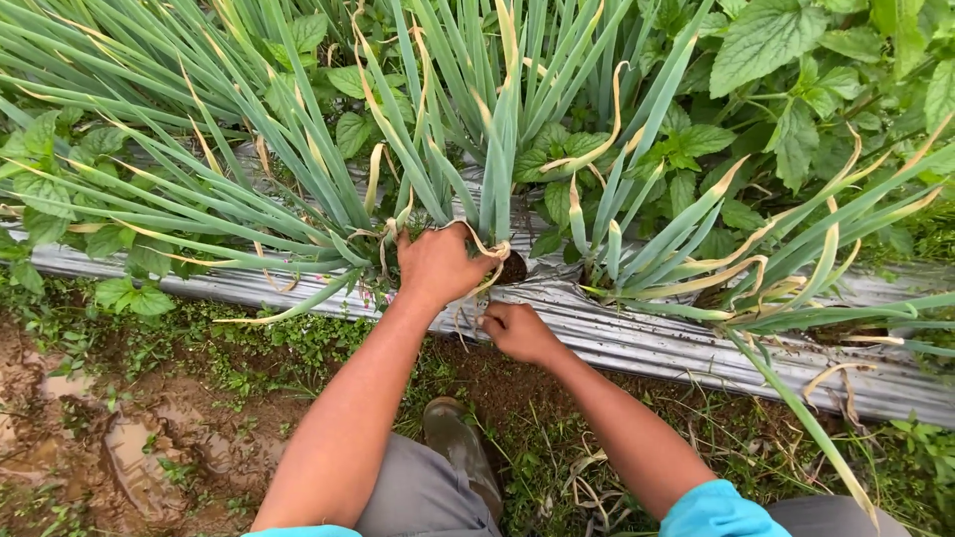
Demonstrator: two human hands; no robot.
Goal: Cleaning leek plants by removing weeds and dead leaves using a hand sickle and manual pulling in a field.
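Left hand gripping green onion clump at base: long green leaves, yellowed tips. Right hand pinching a dry leaf.

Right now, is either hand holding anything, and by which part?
The left hand grips a clump of green onions at the base. The right hand pinches a dry leaf strand low beside it.

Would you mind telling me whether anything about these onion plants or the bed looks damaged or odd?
Yes: many onion leaves have yellowed, curled tips, and several dry ones droop over the silver mulch sheet. The left hand grips one clump at its base.
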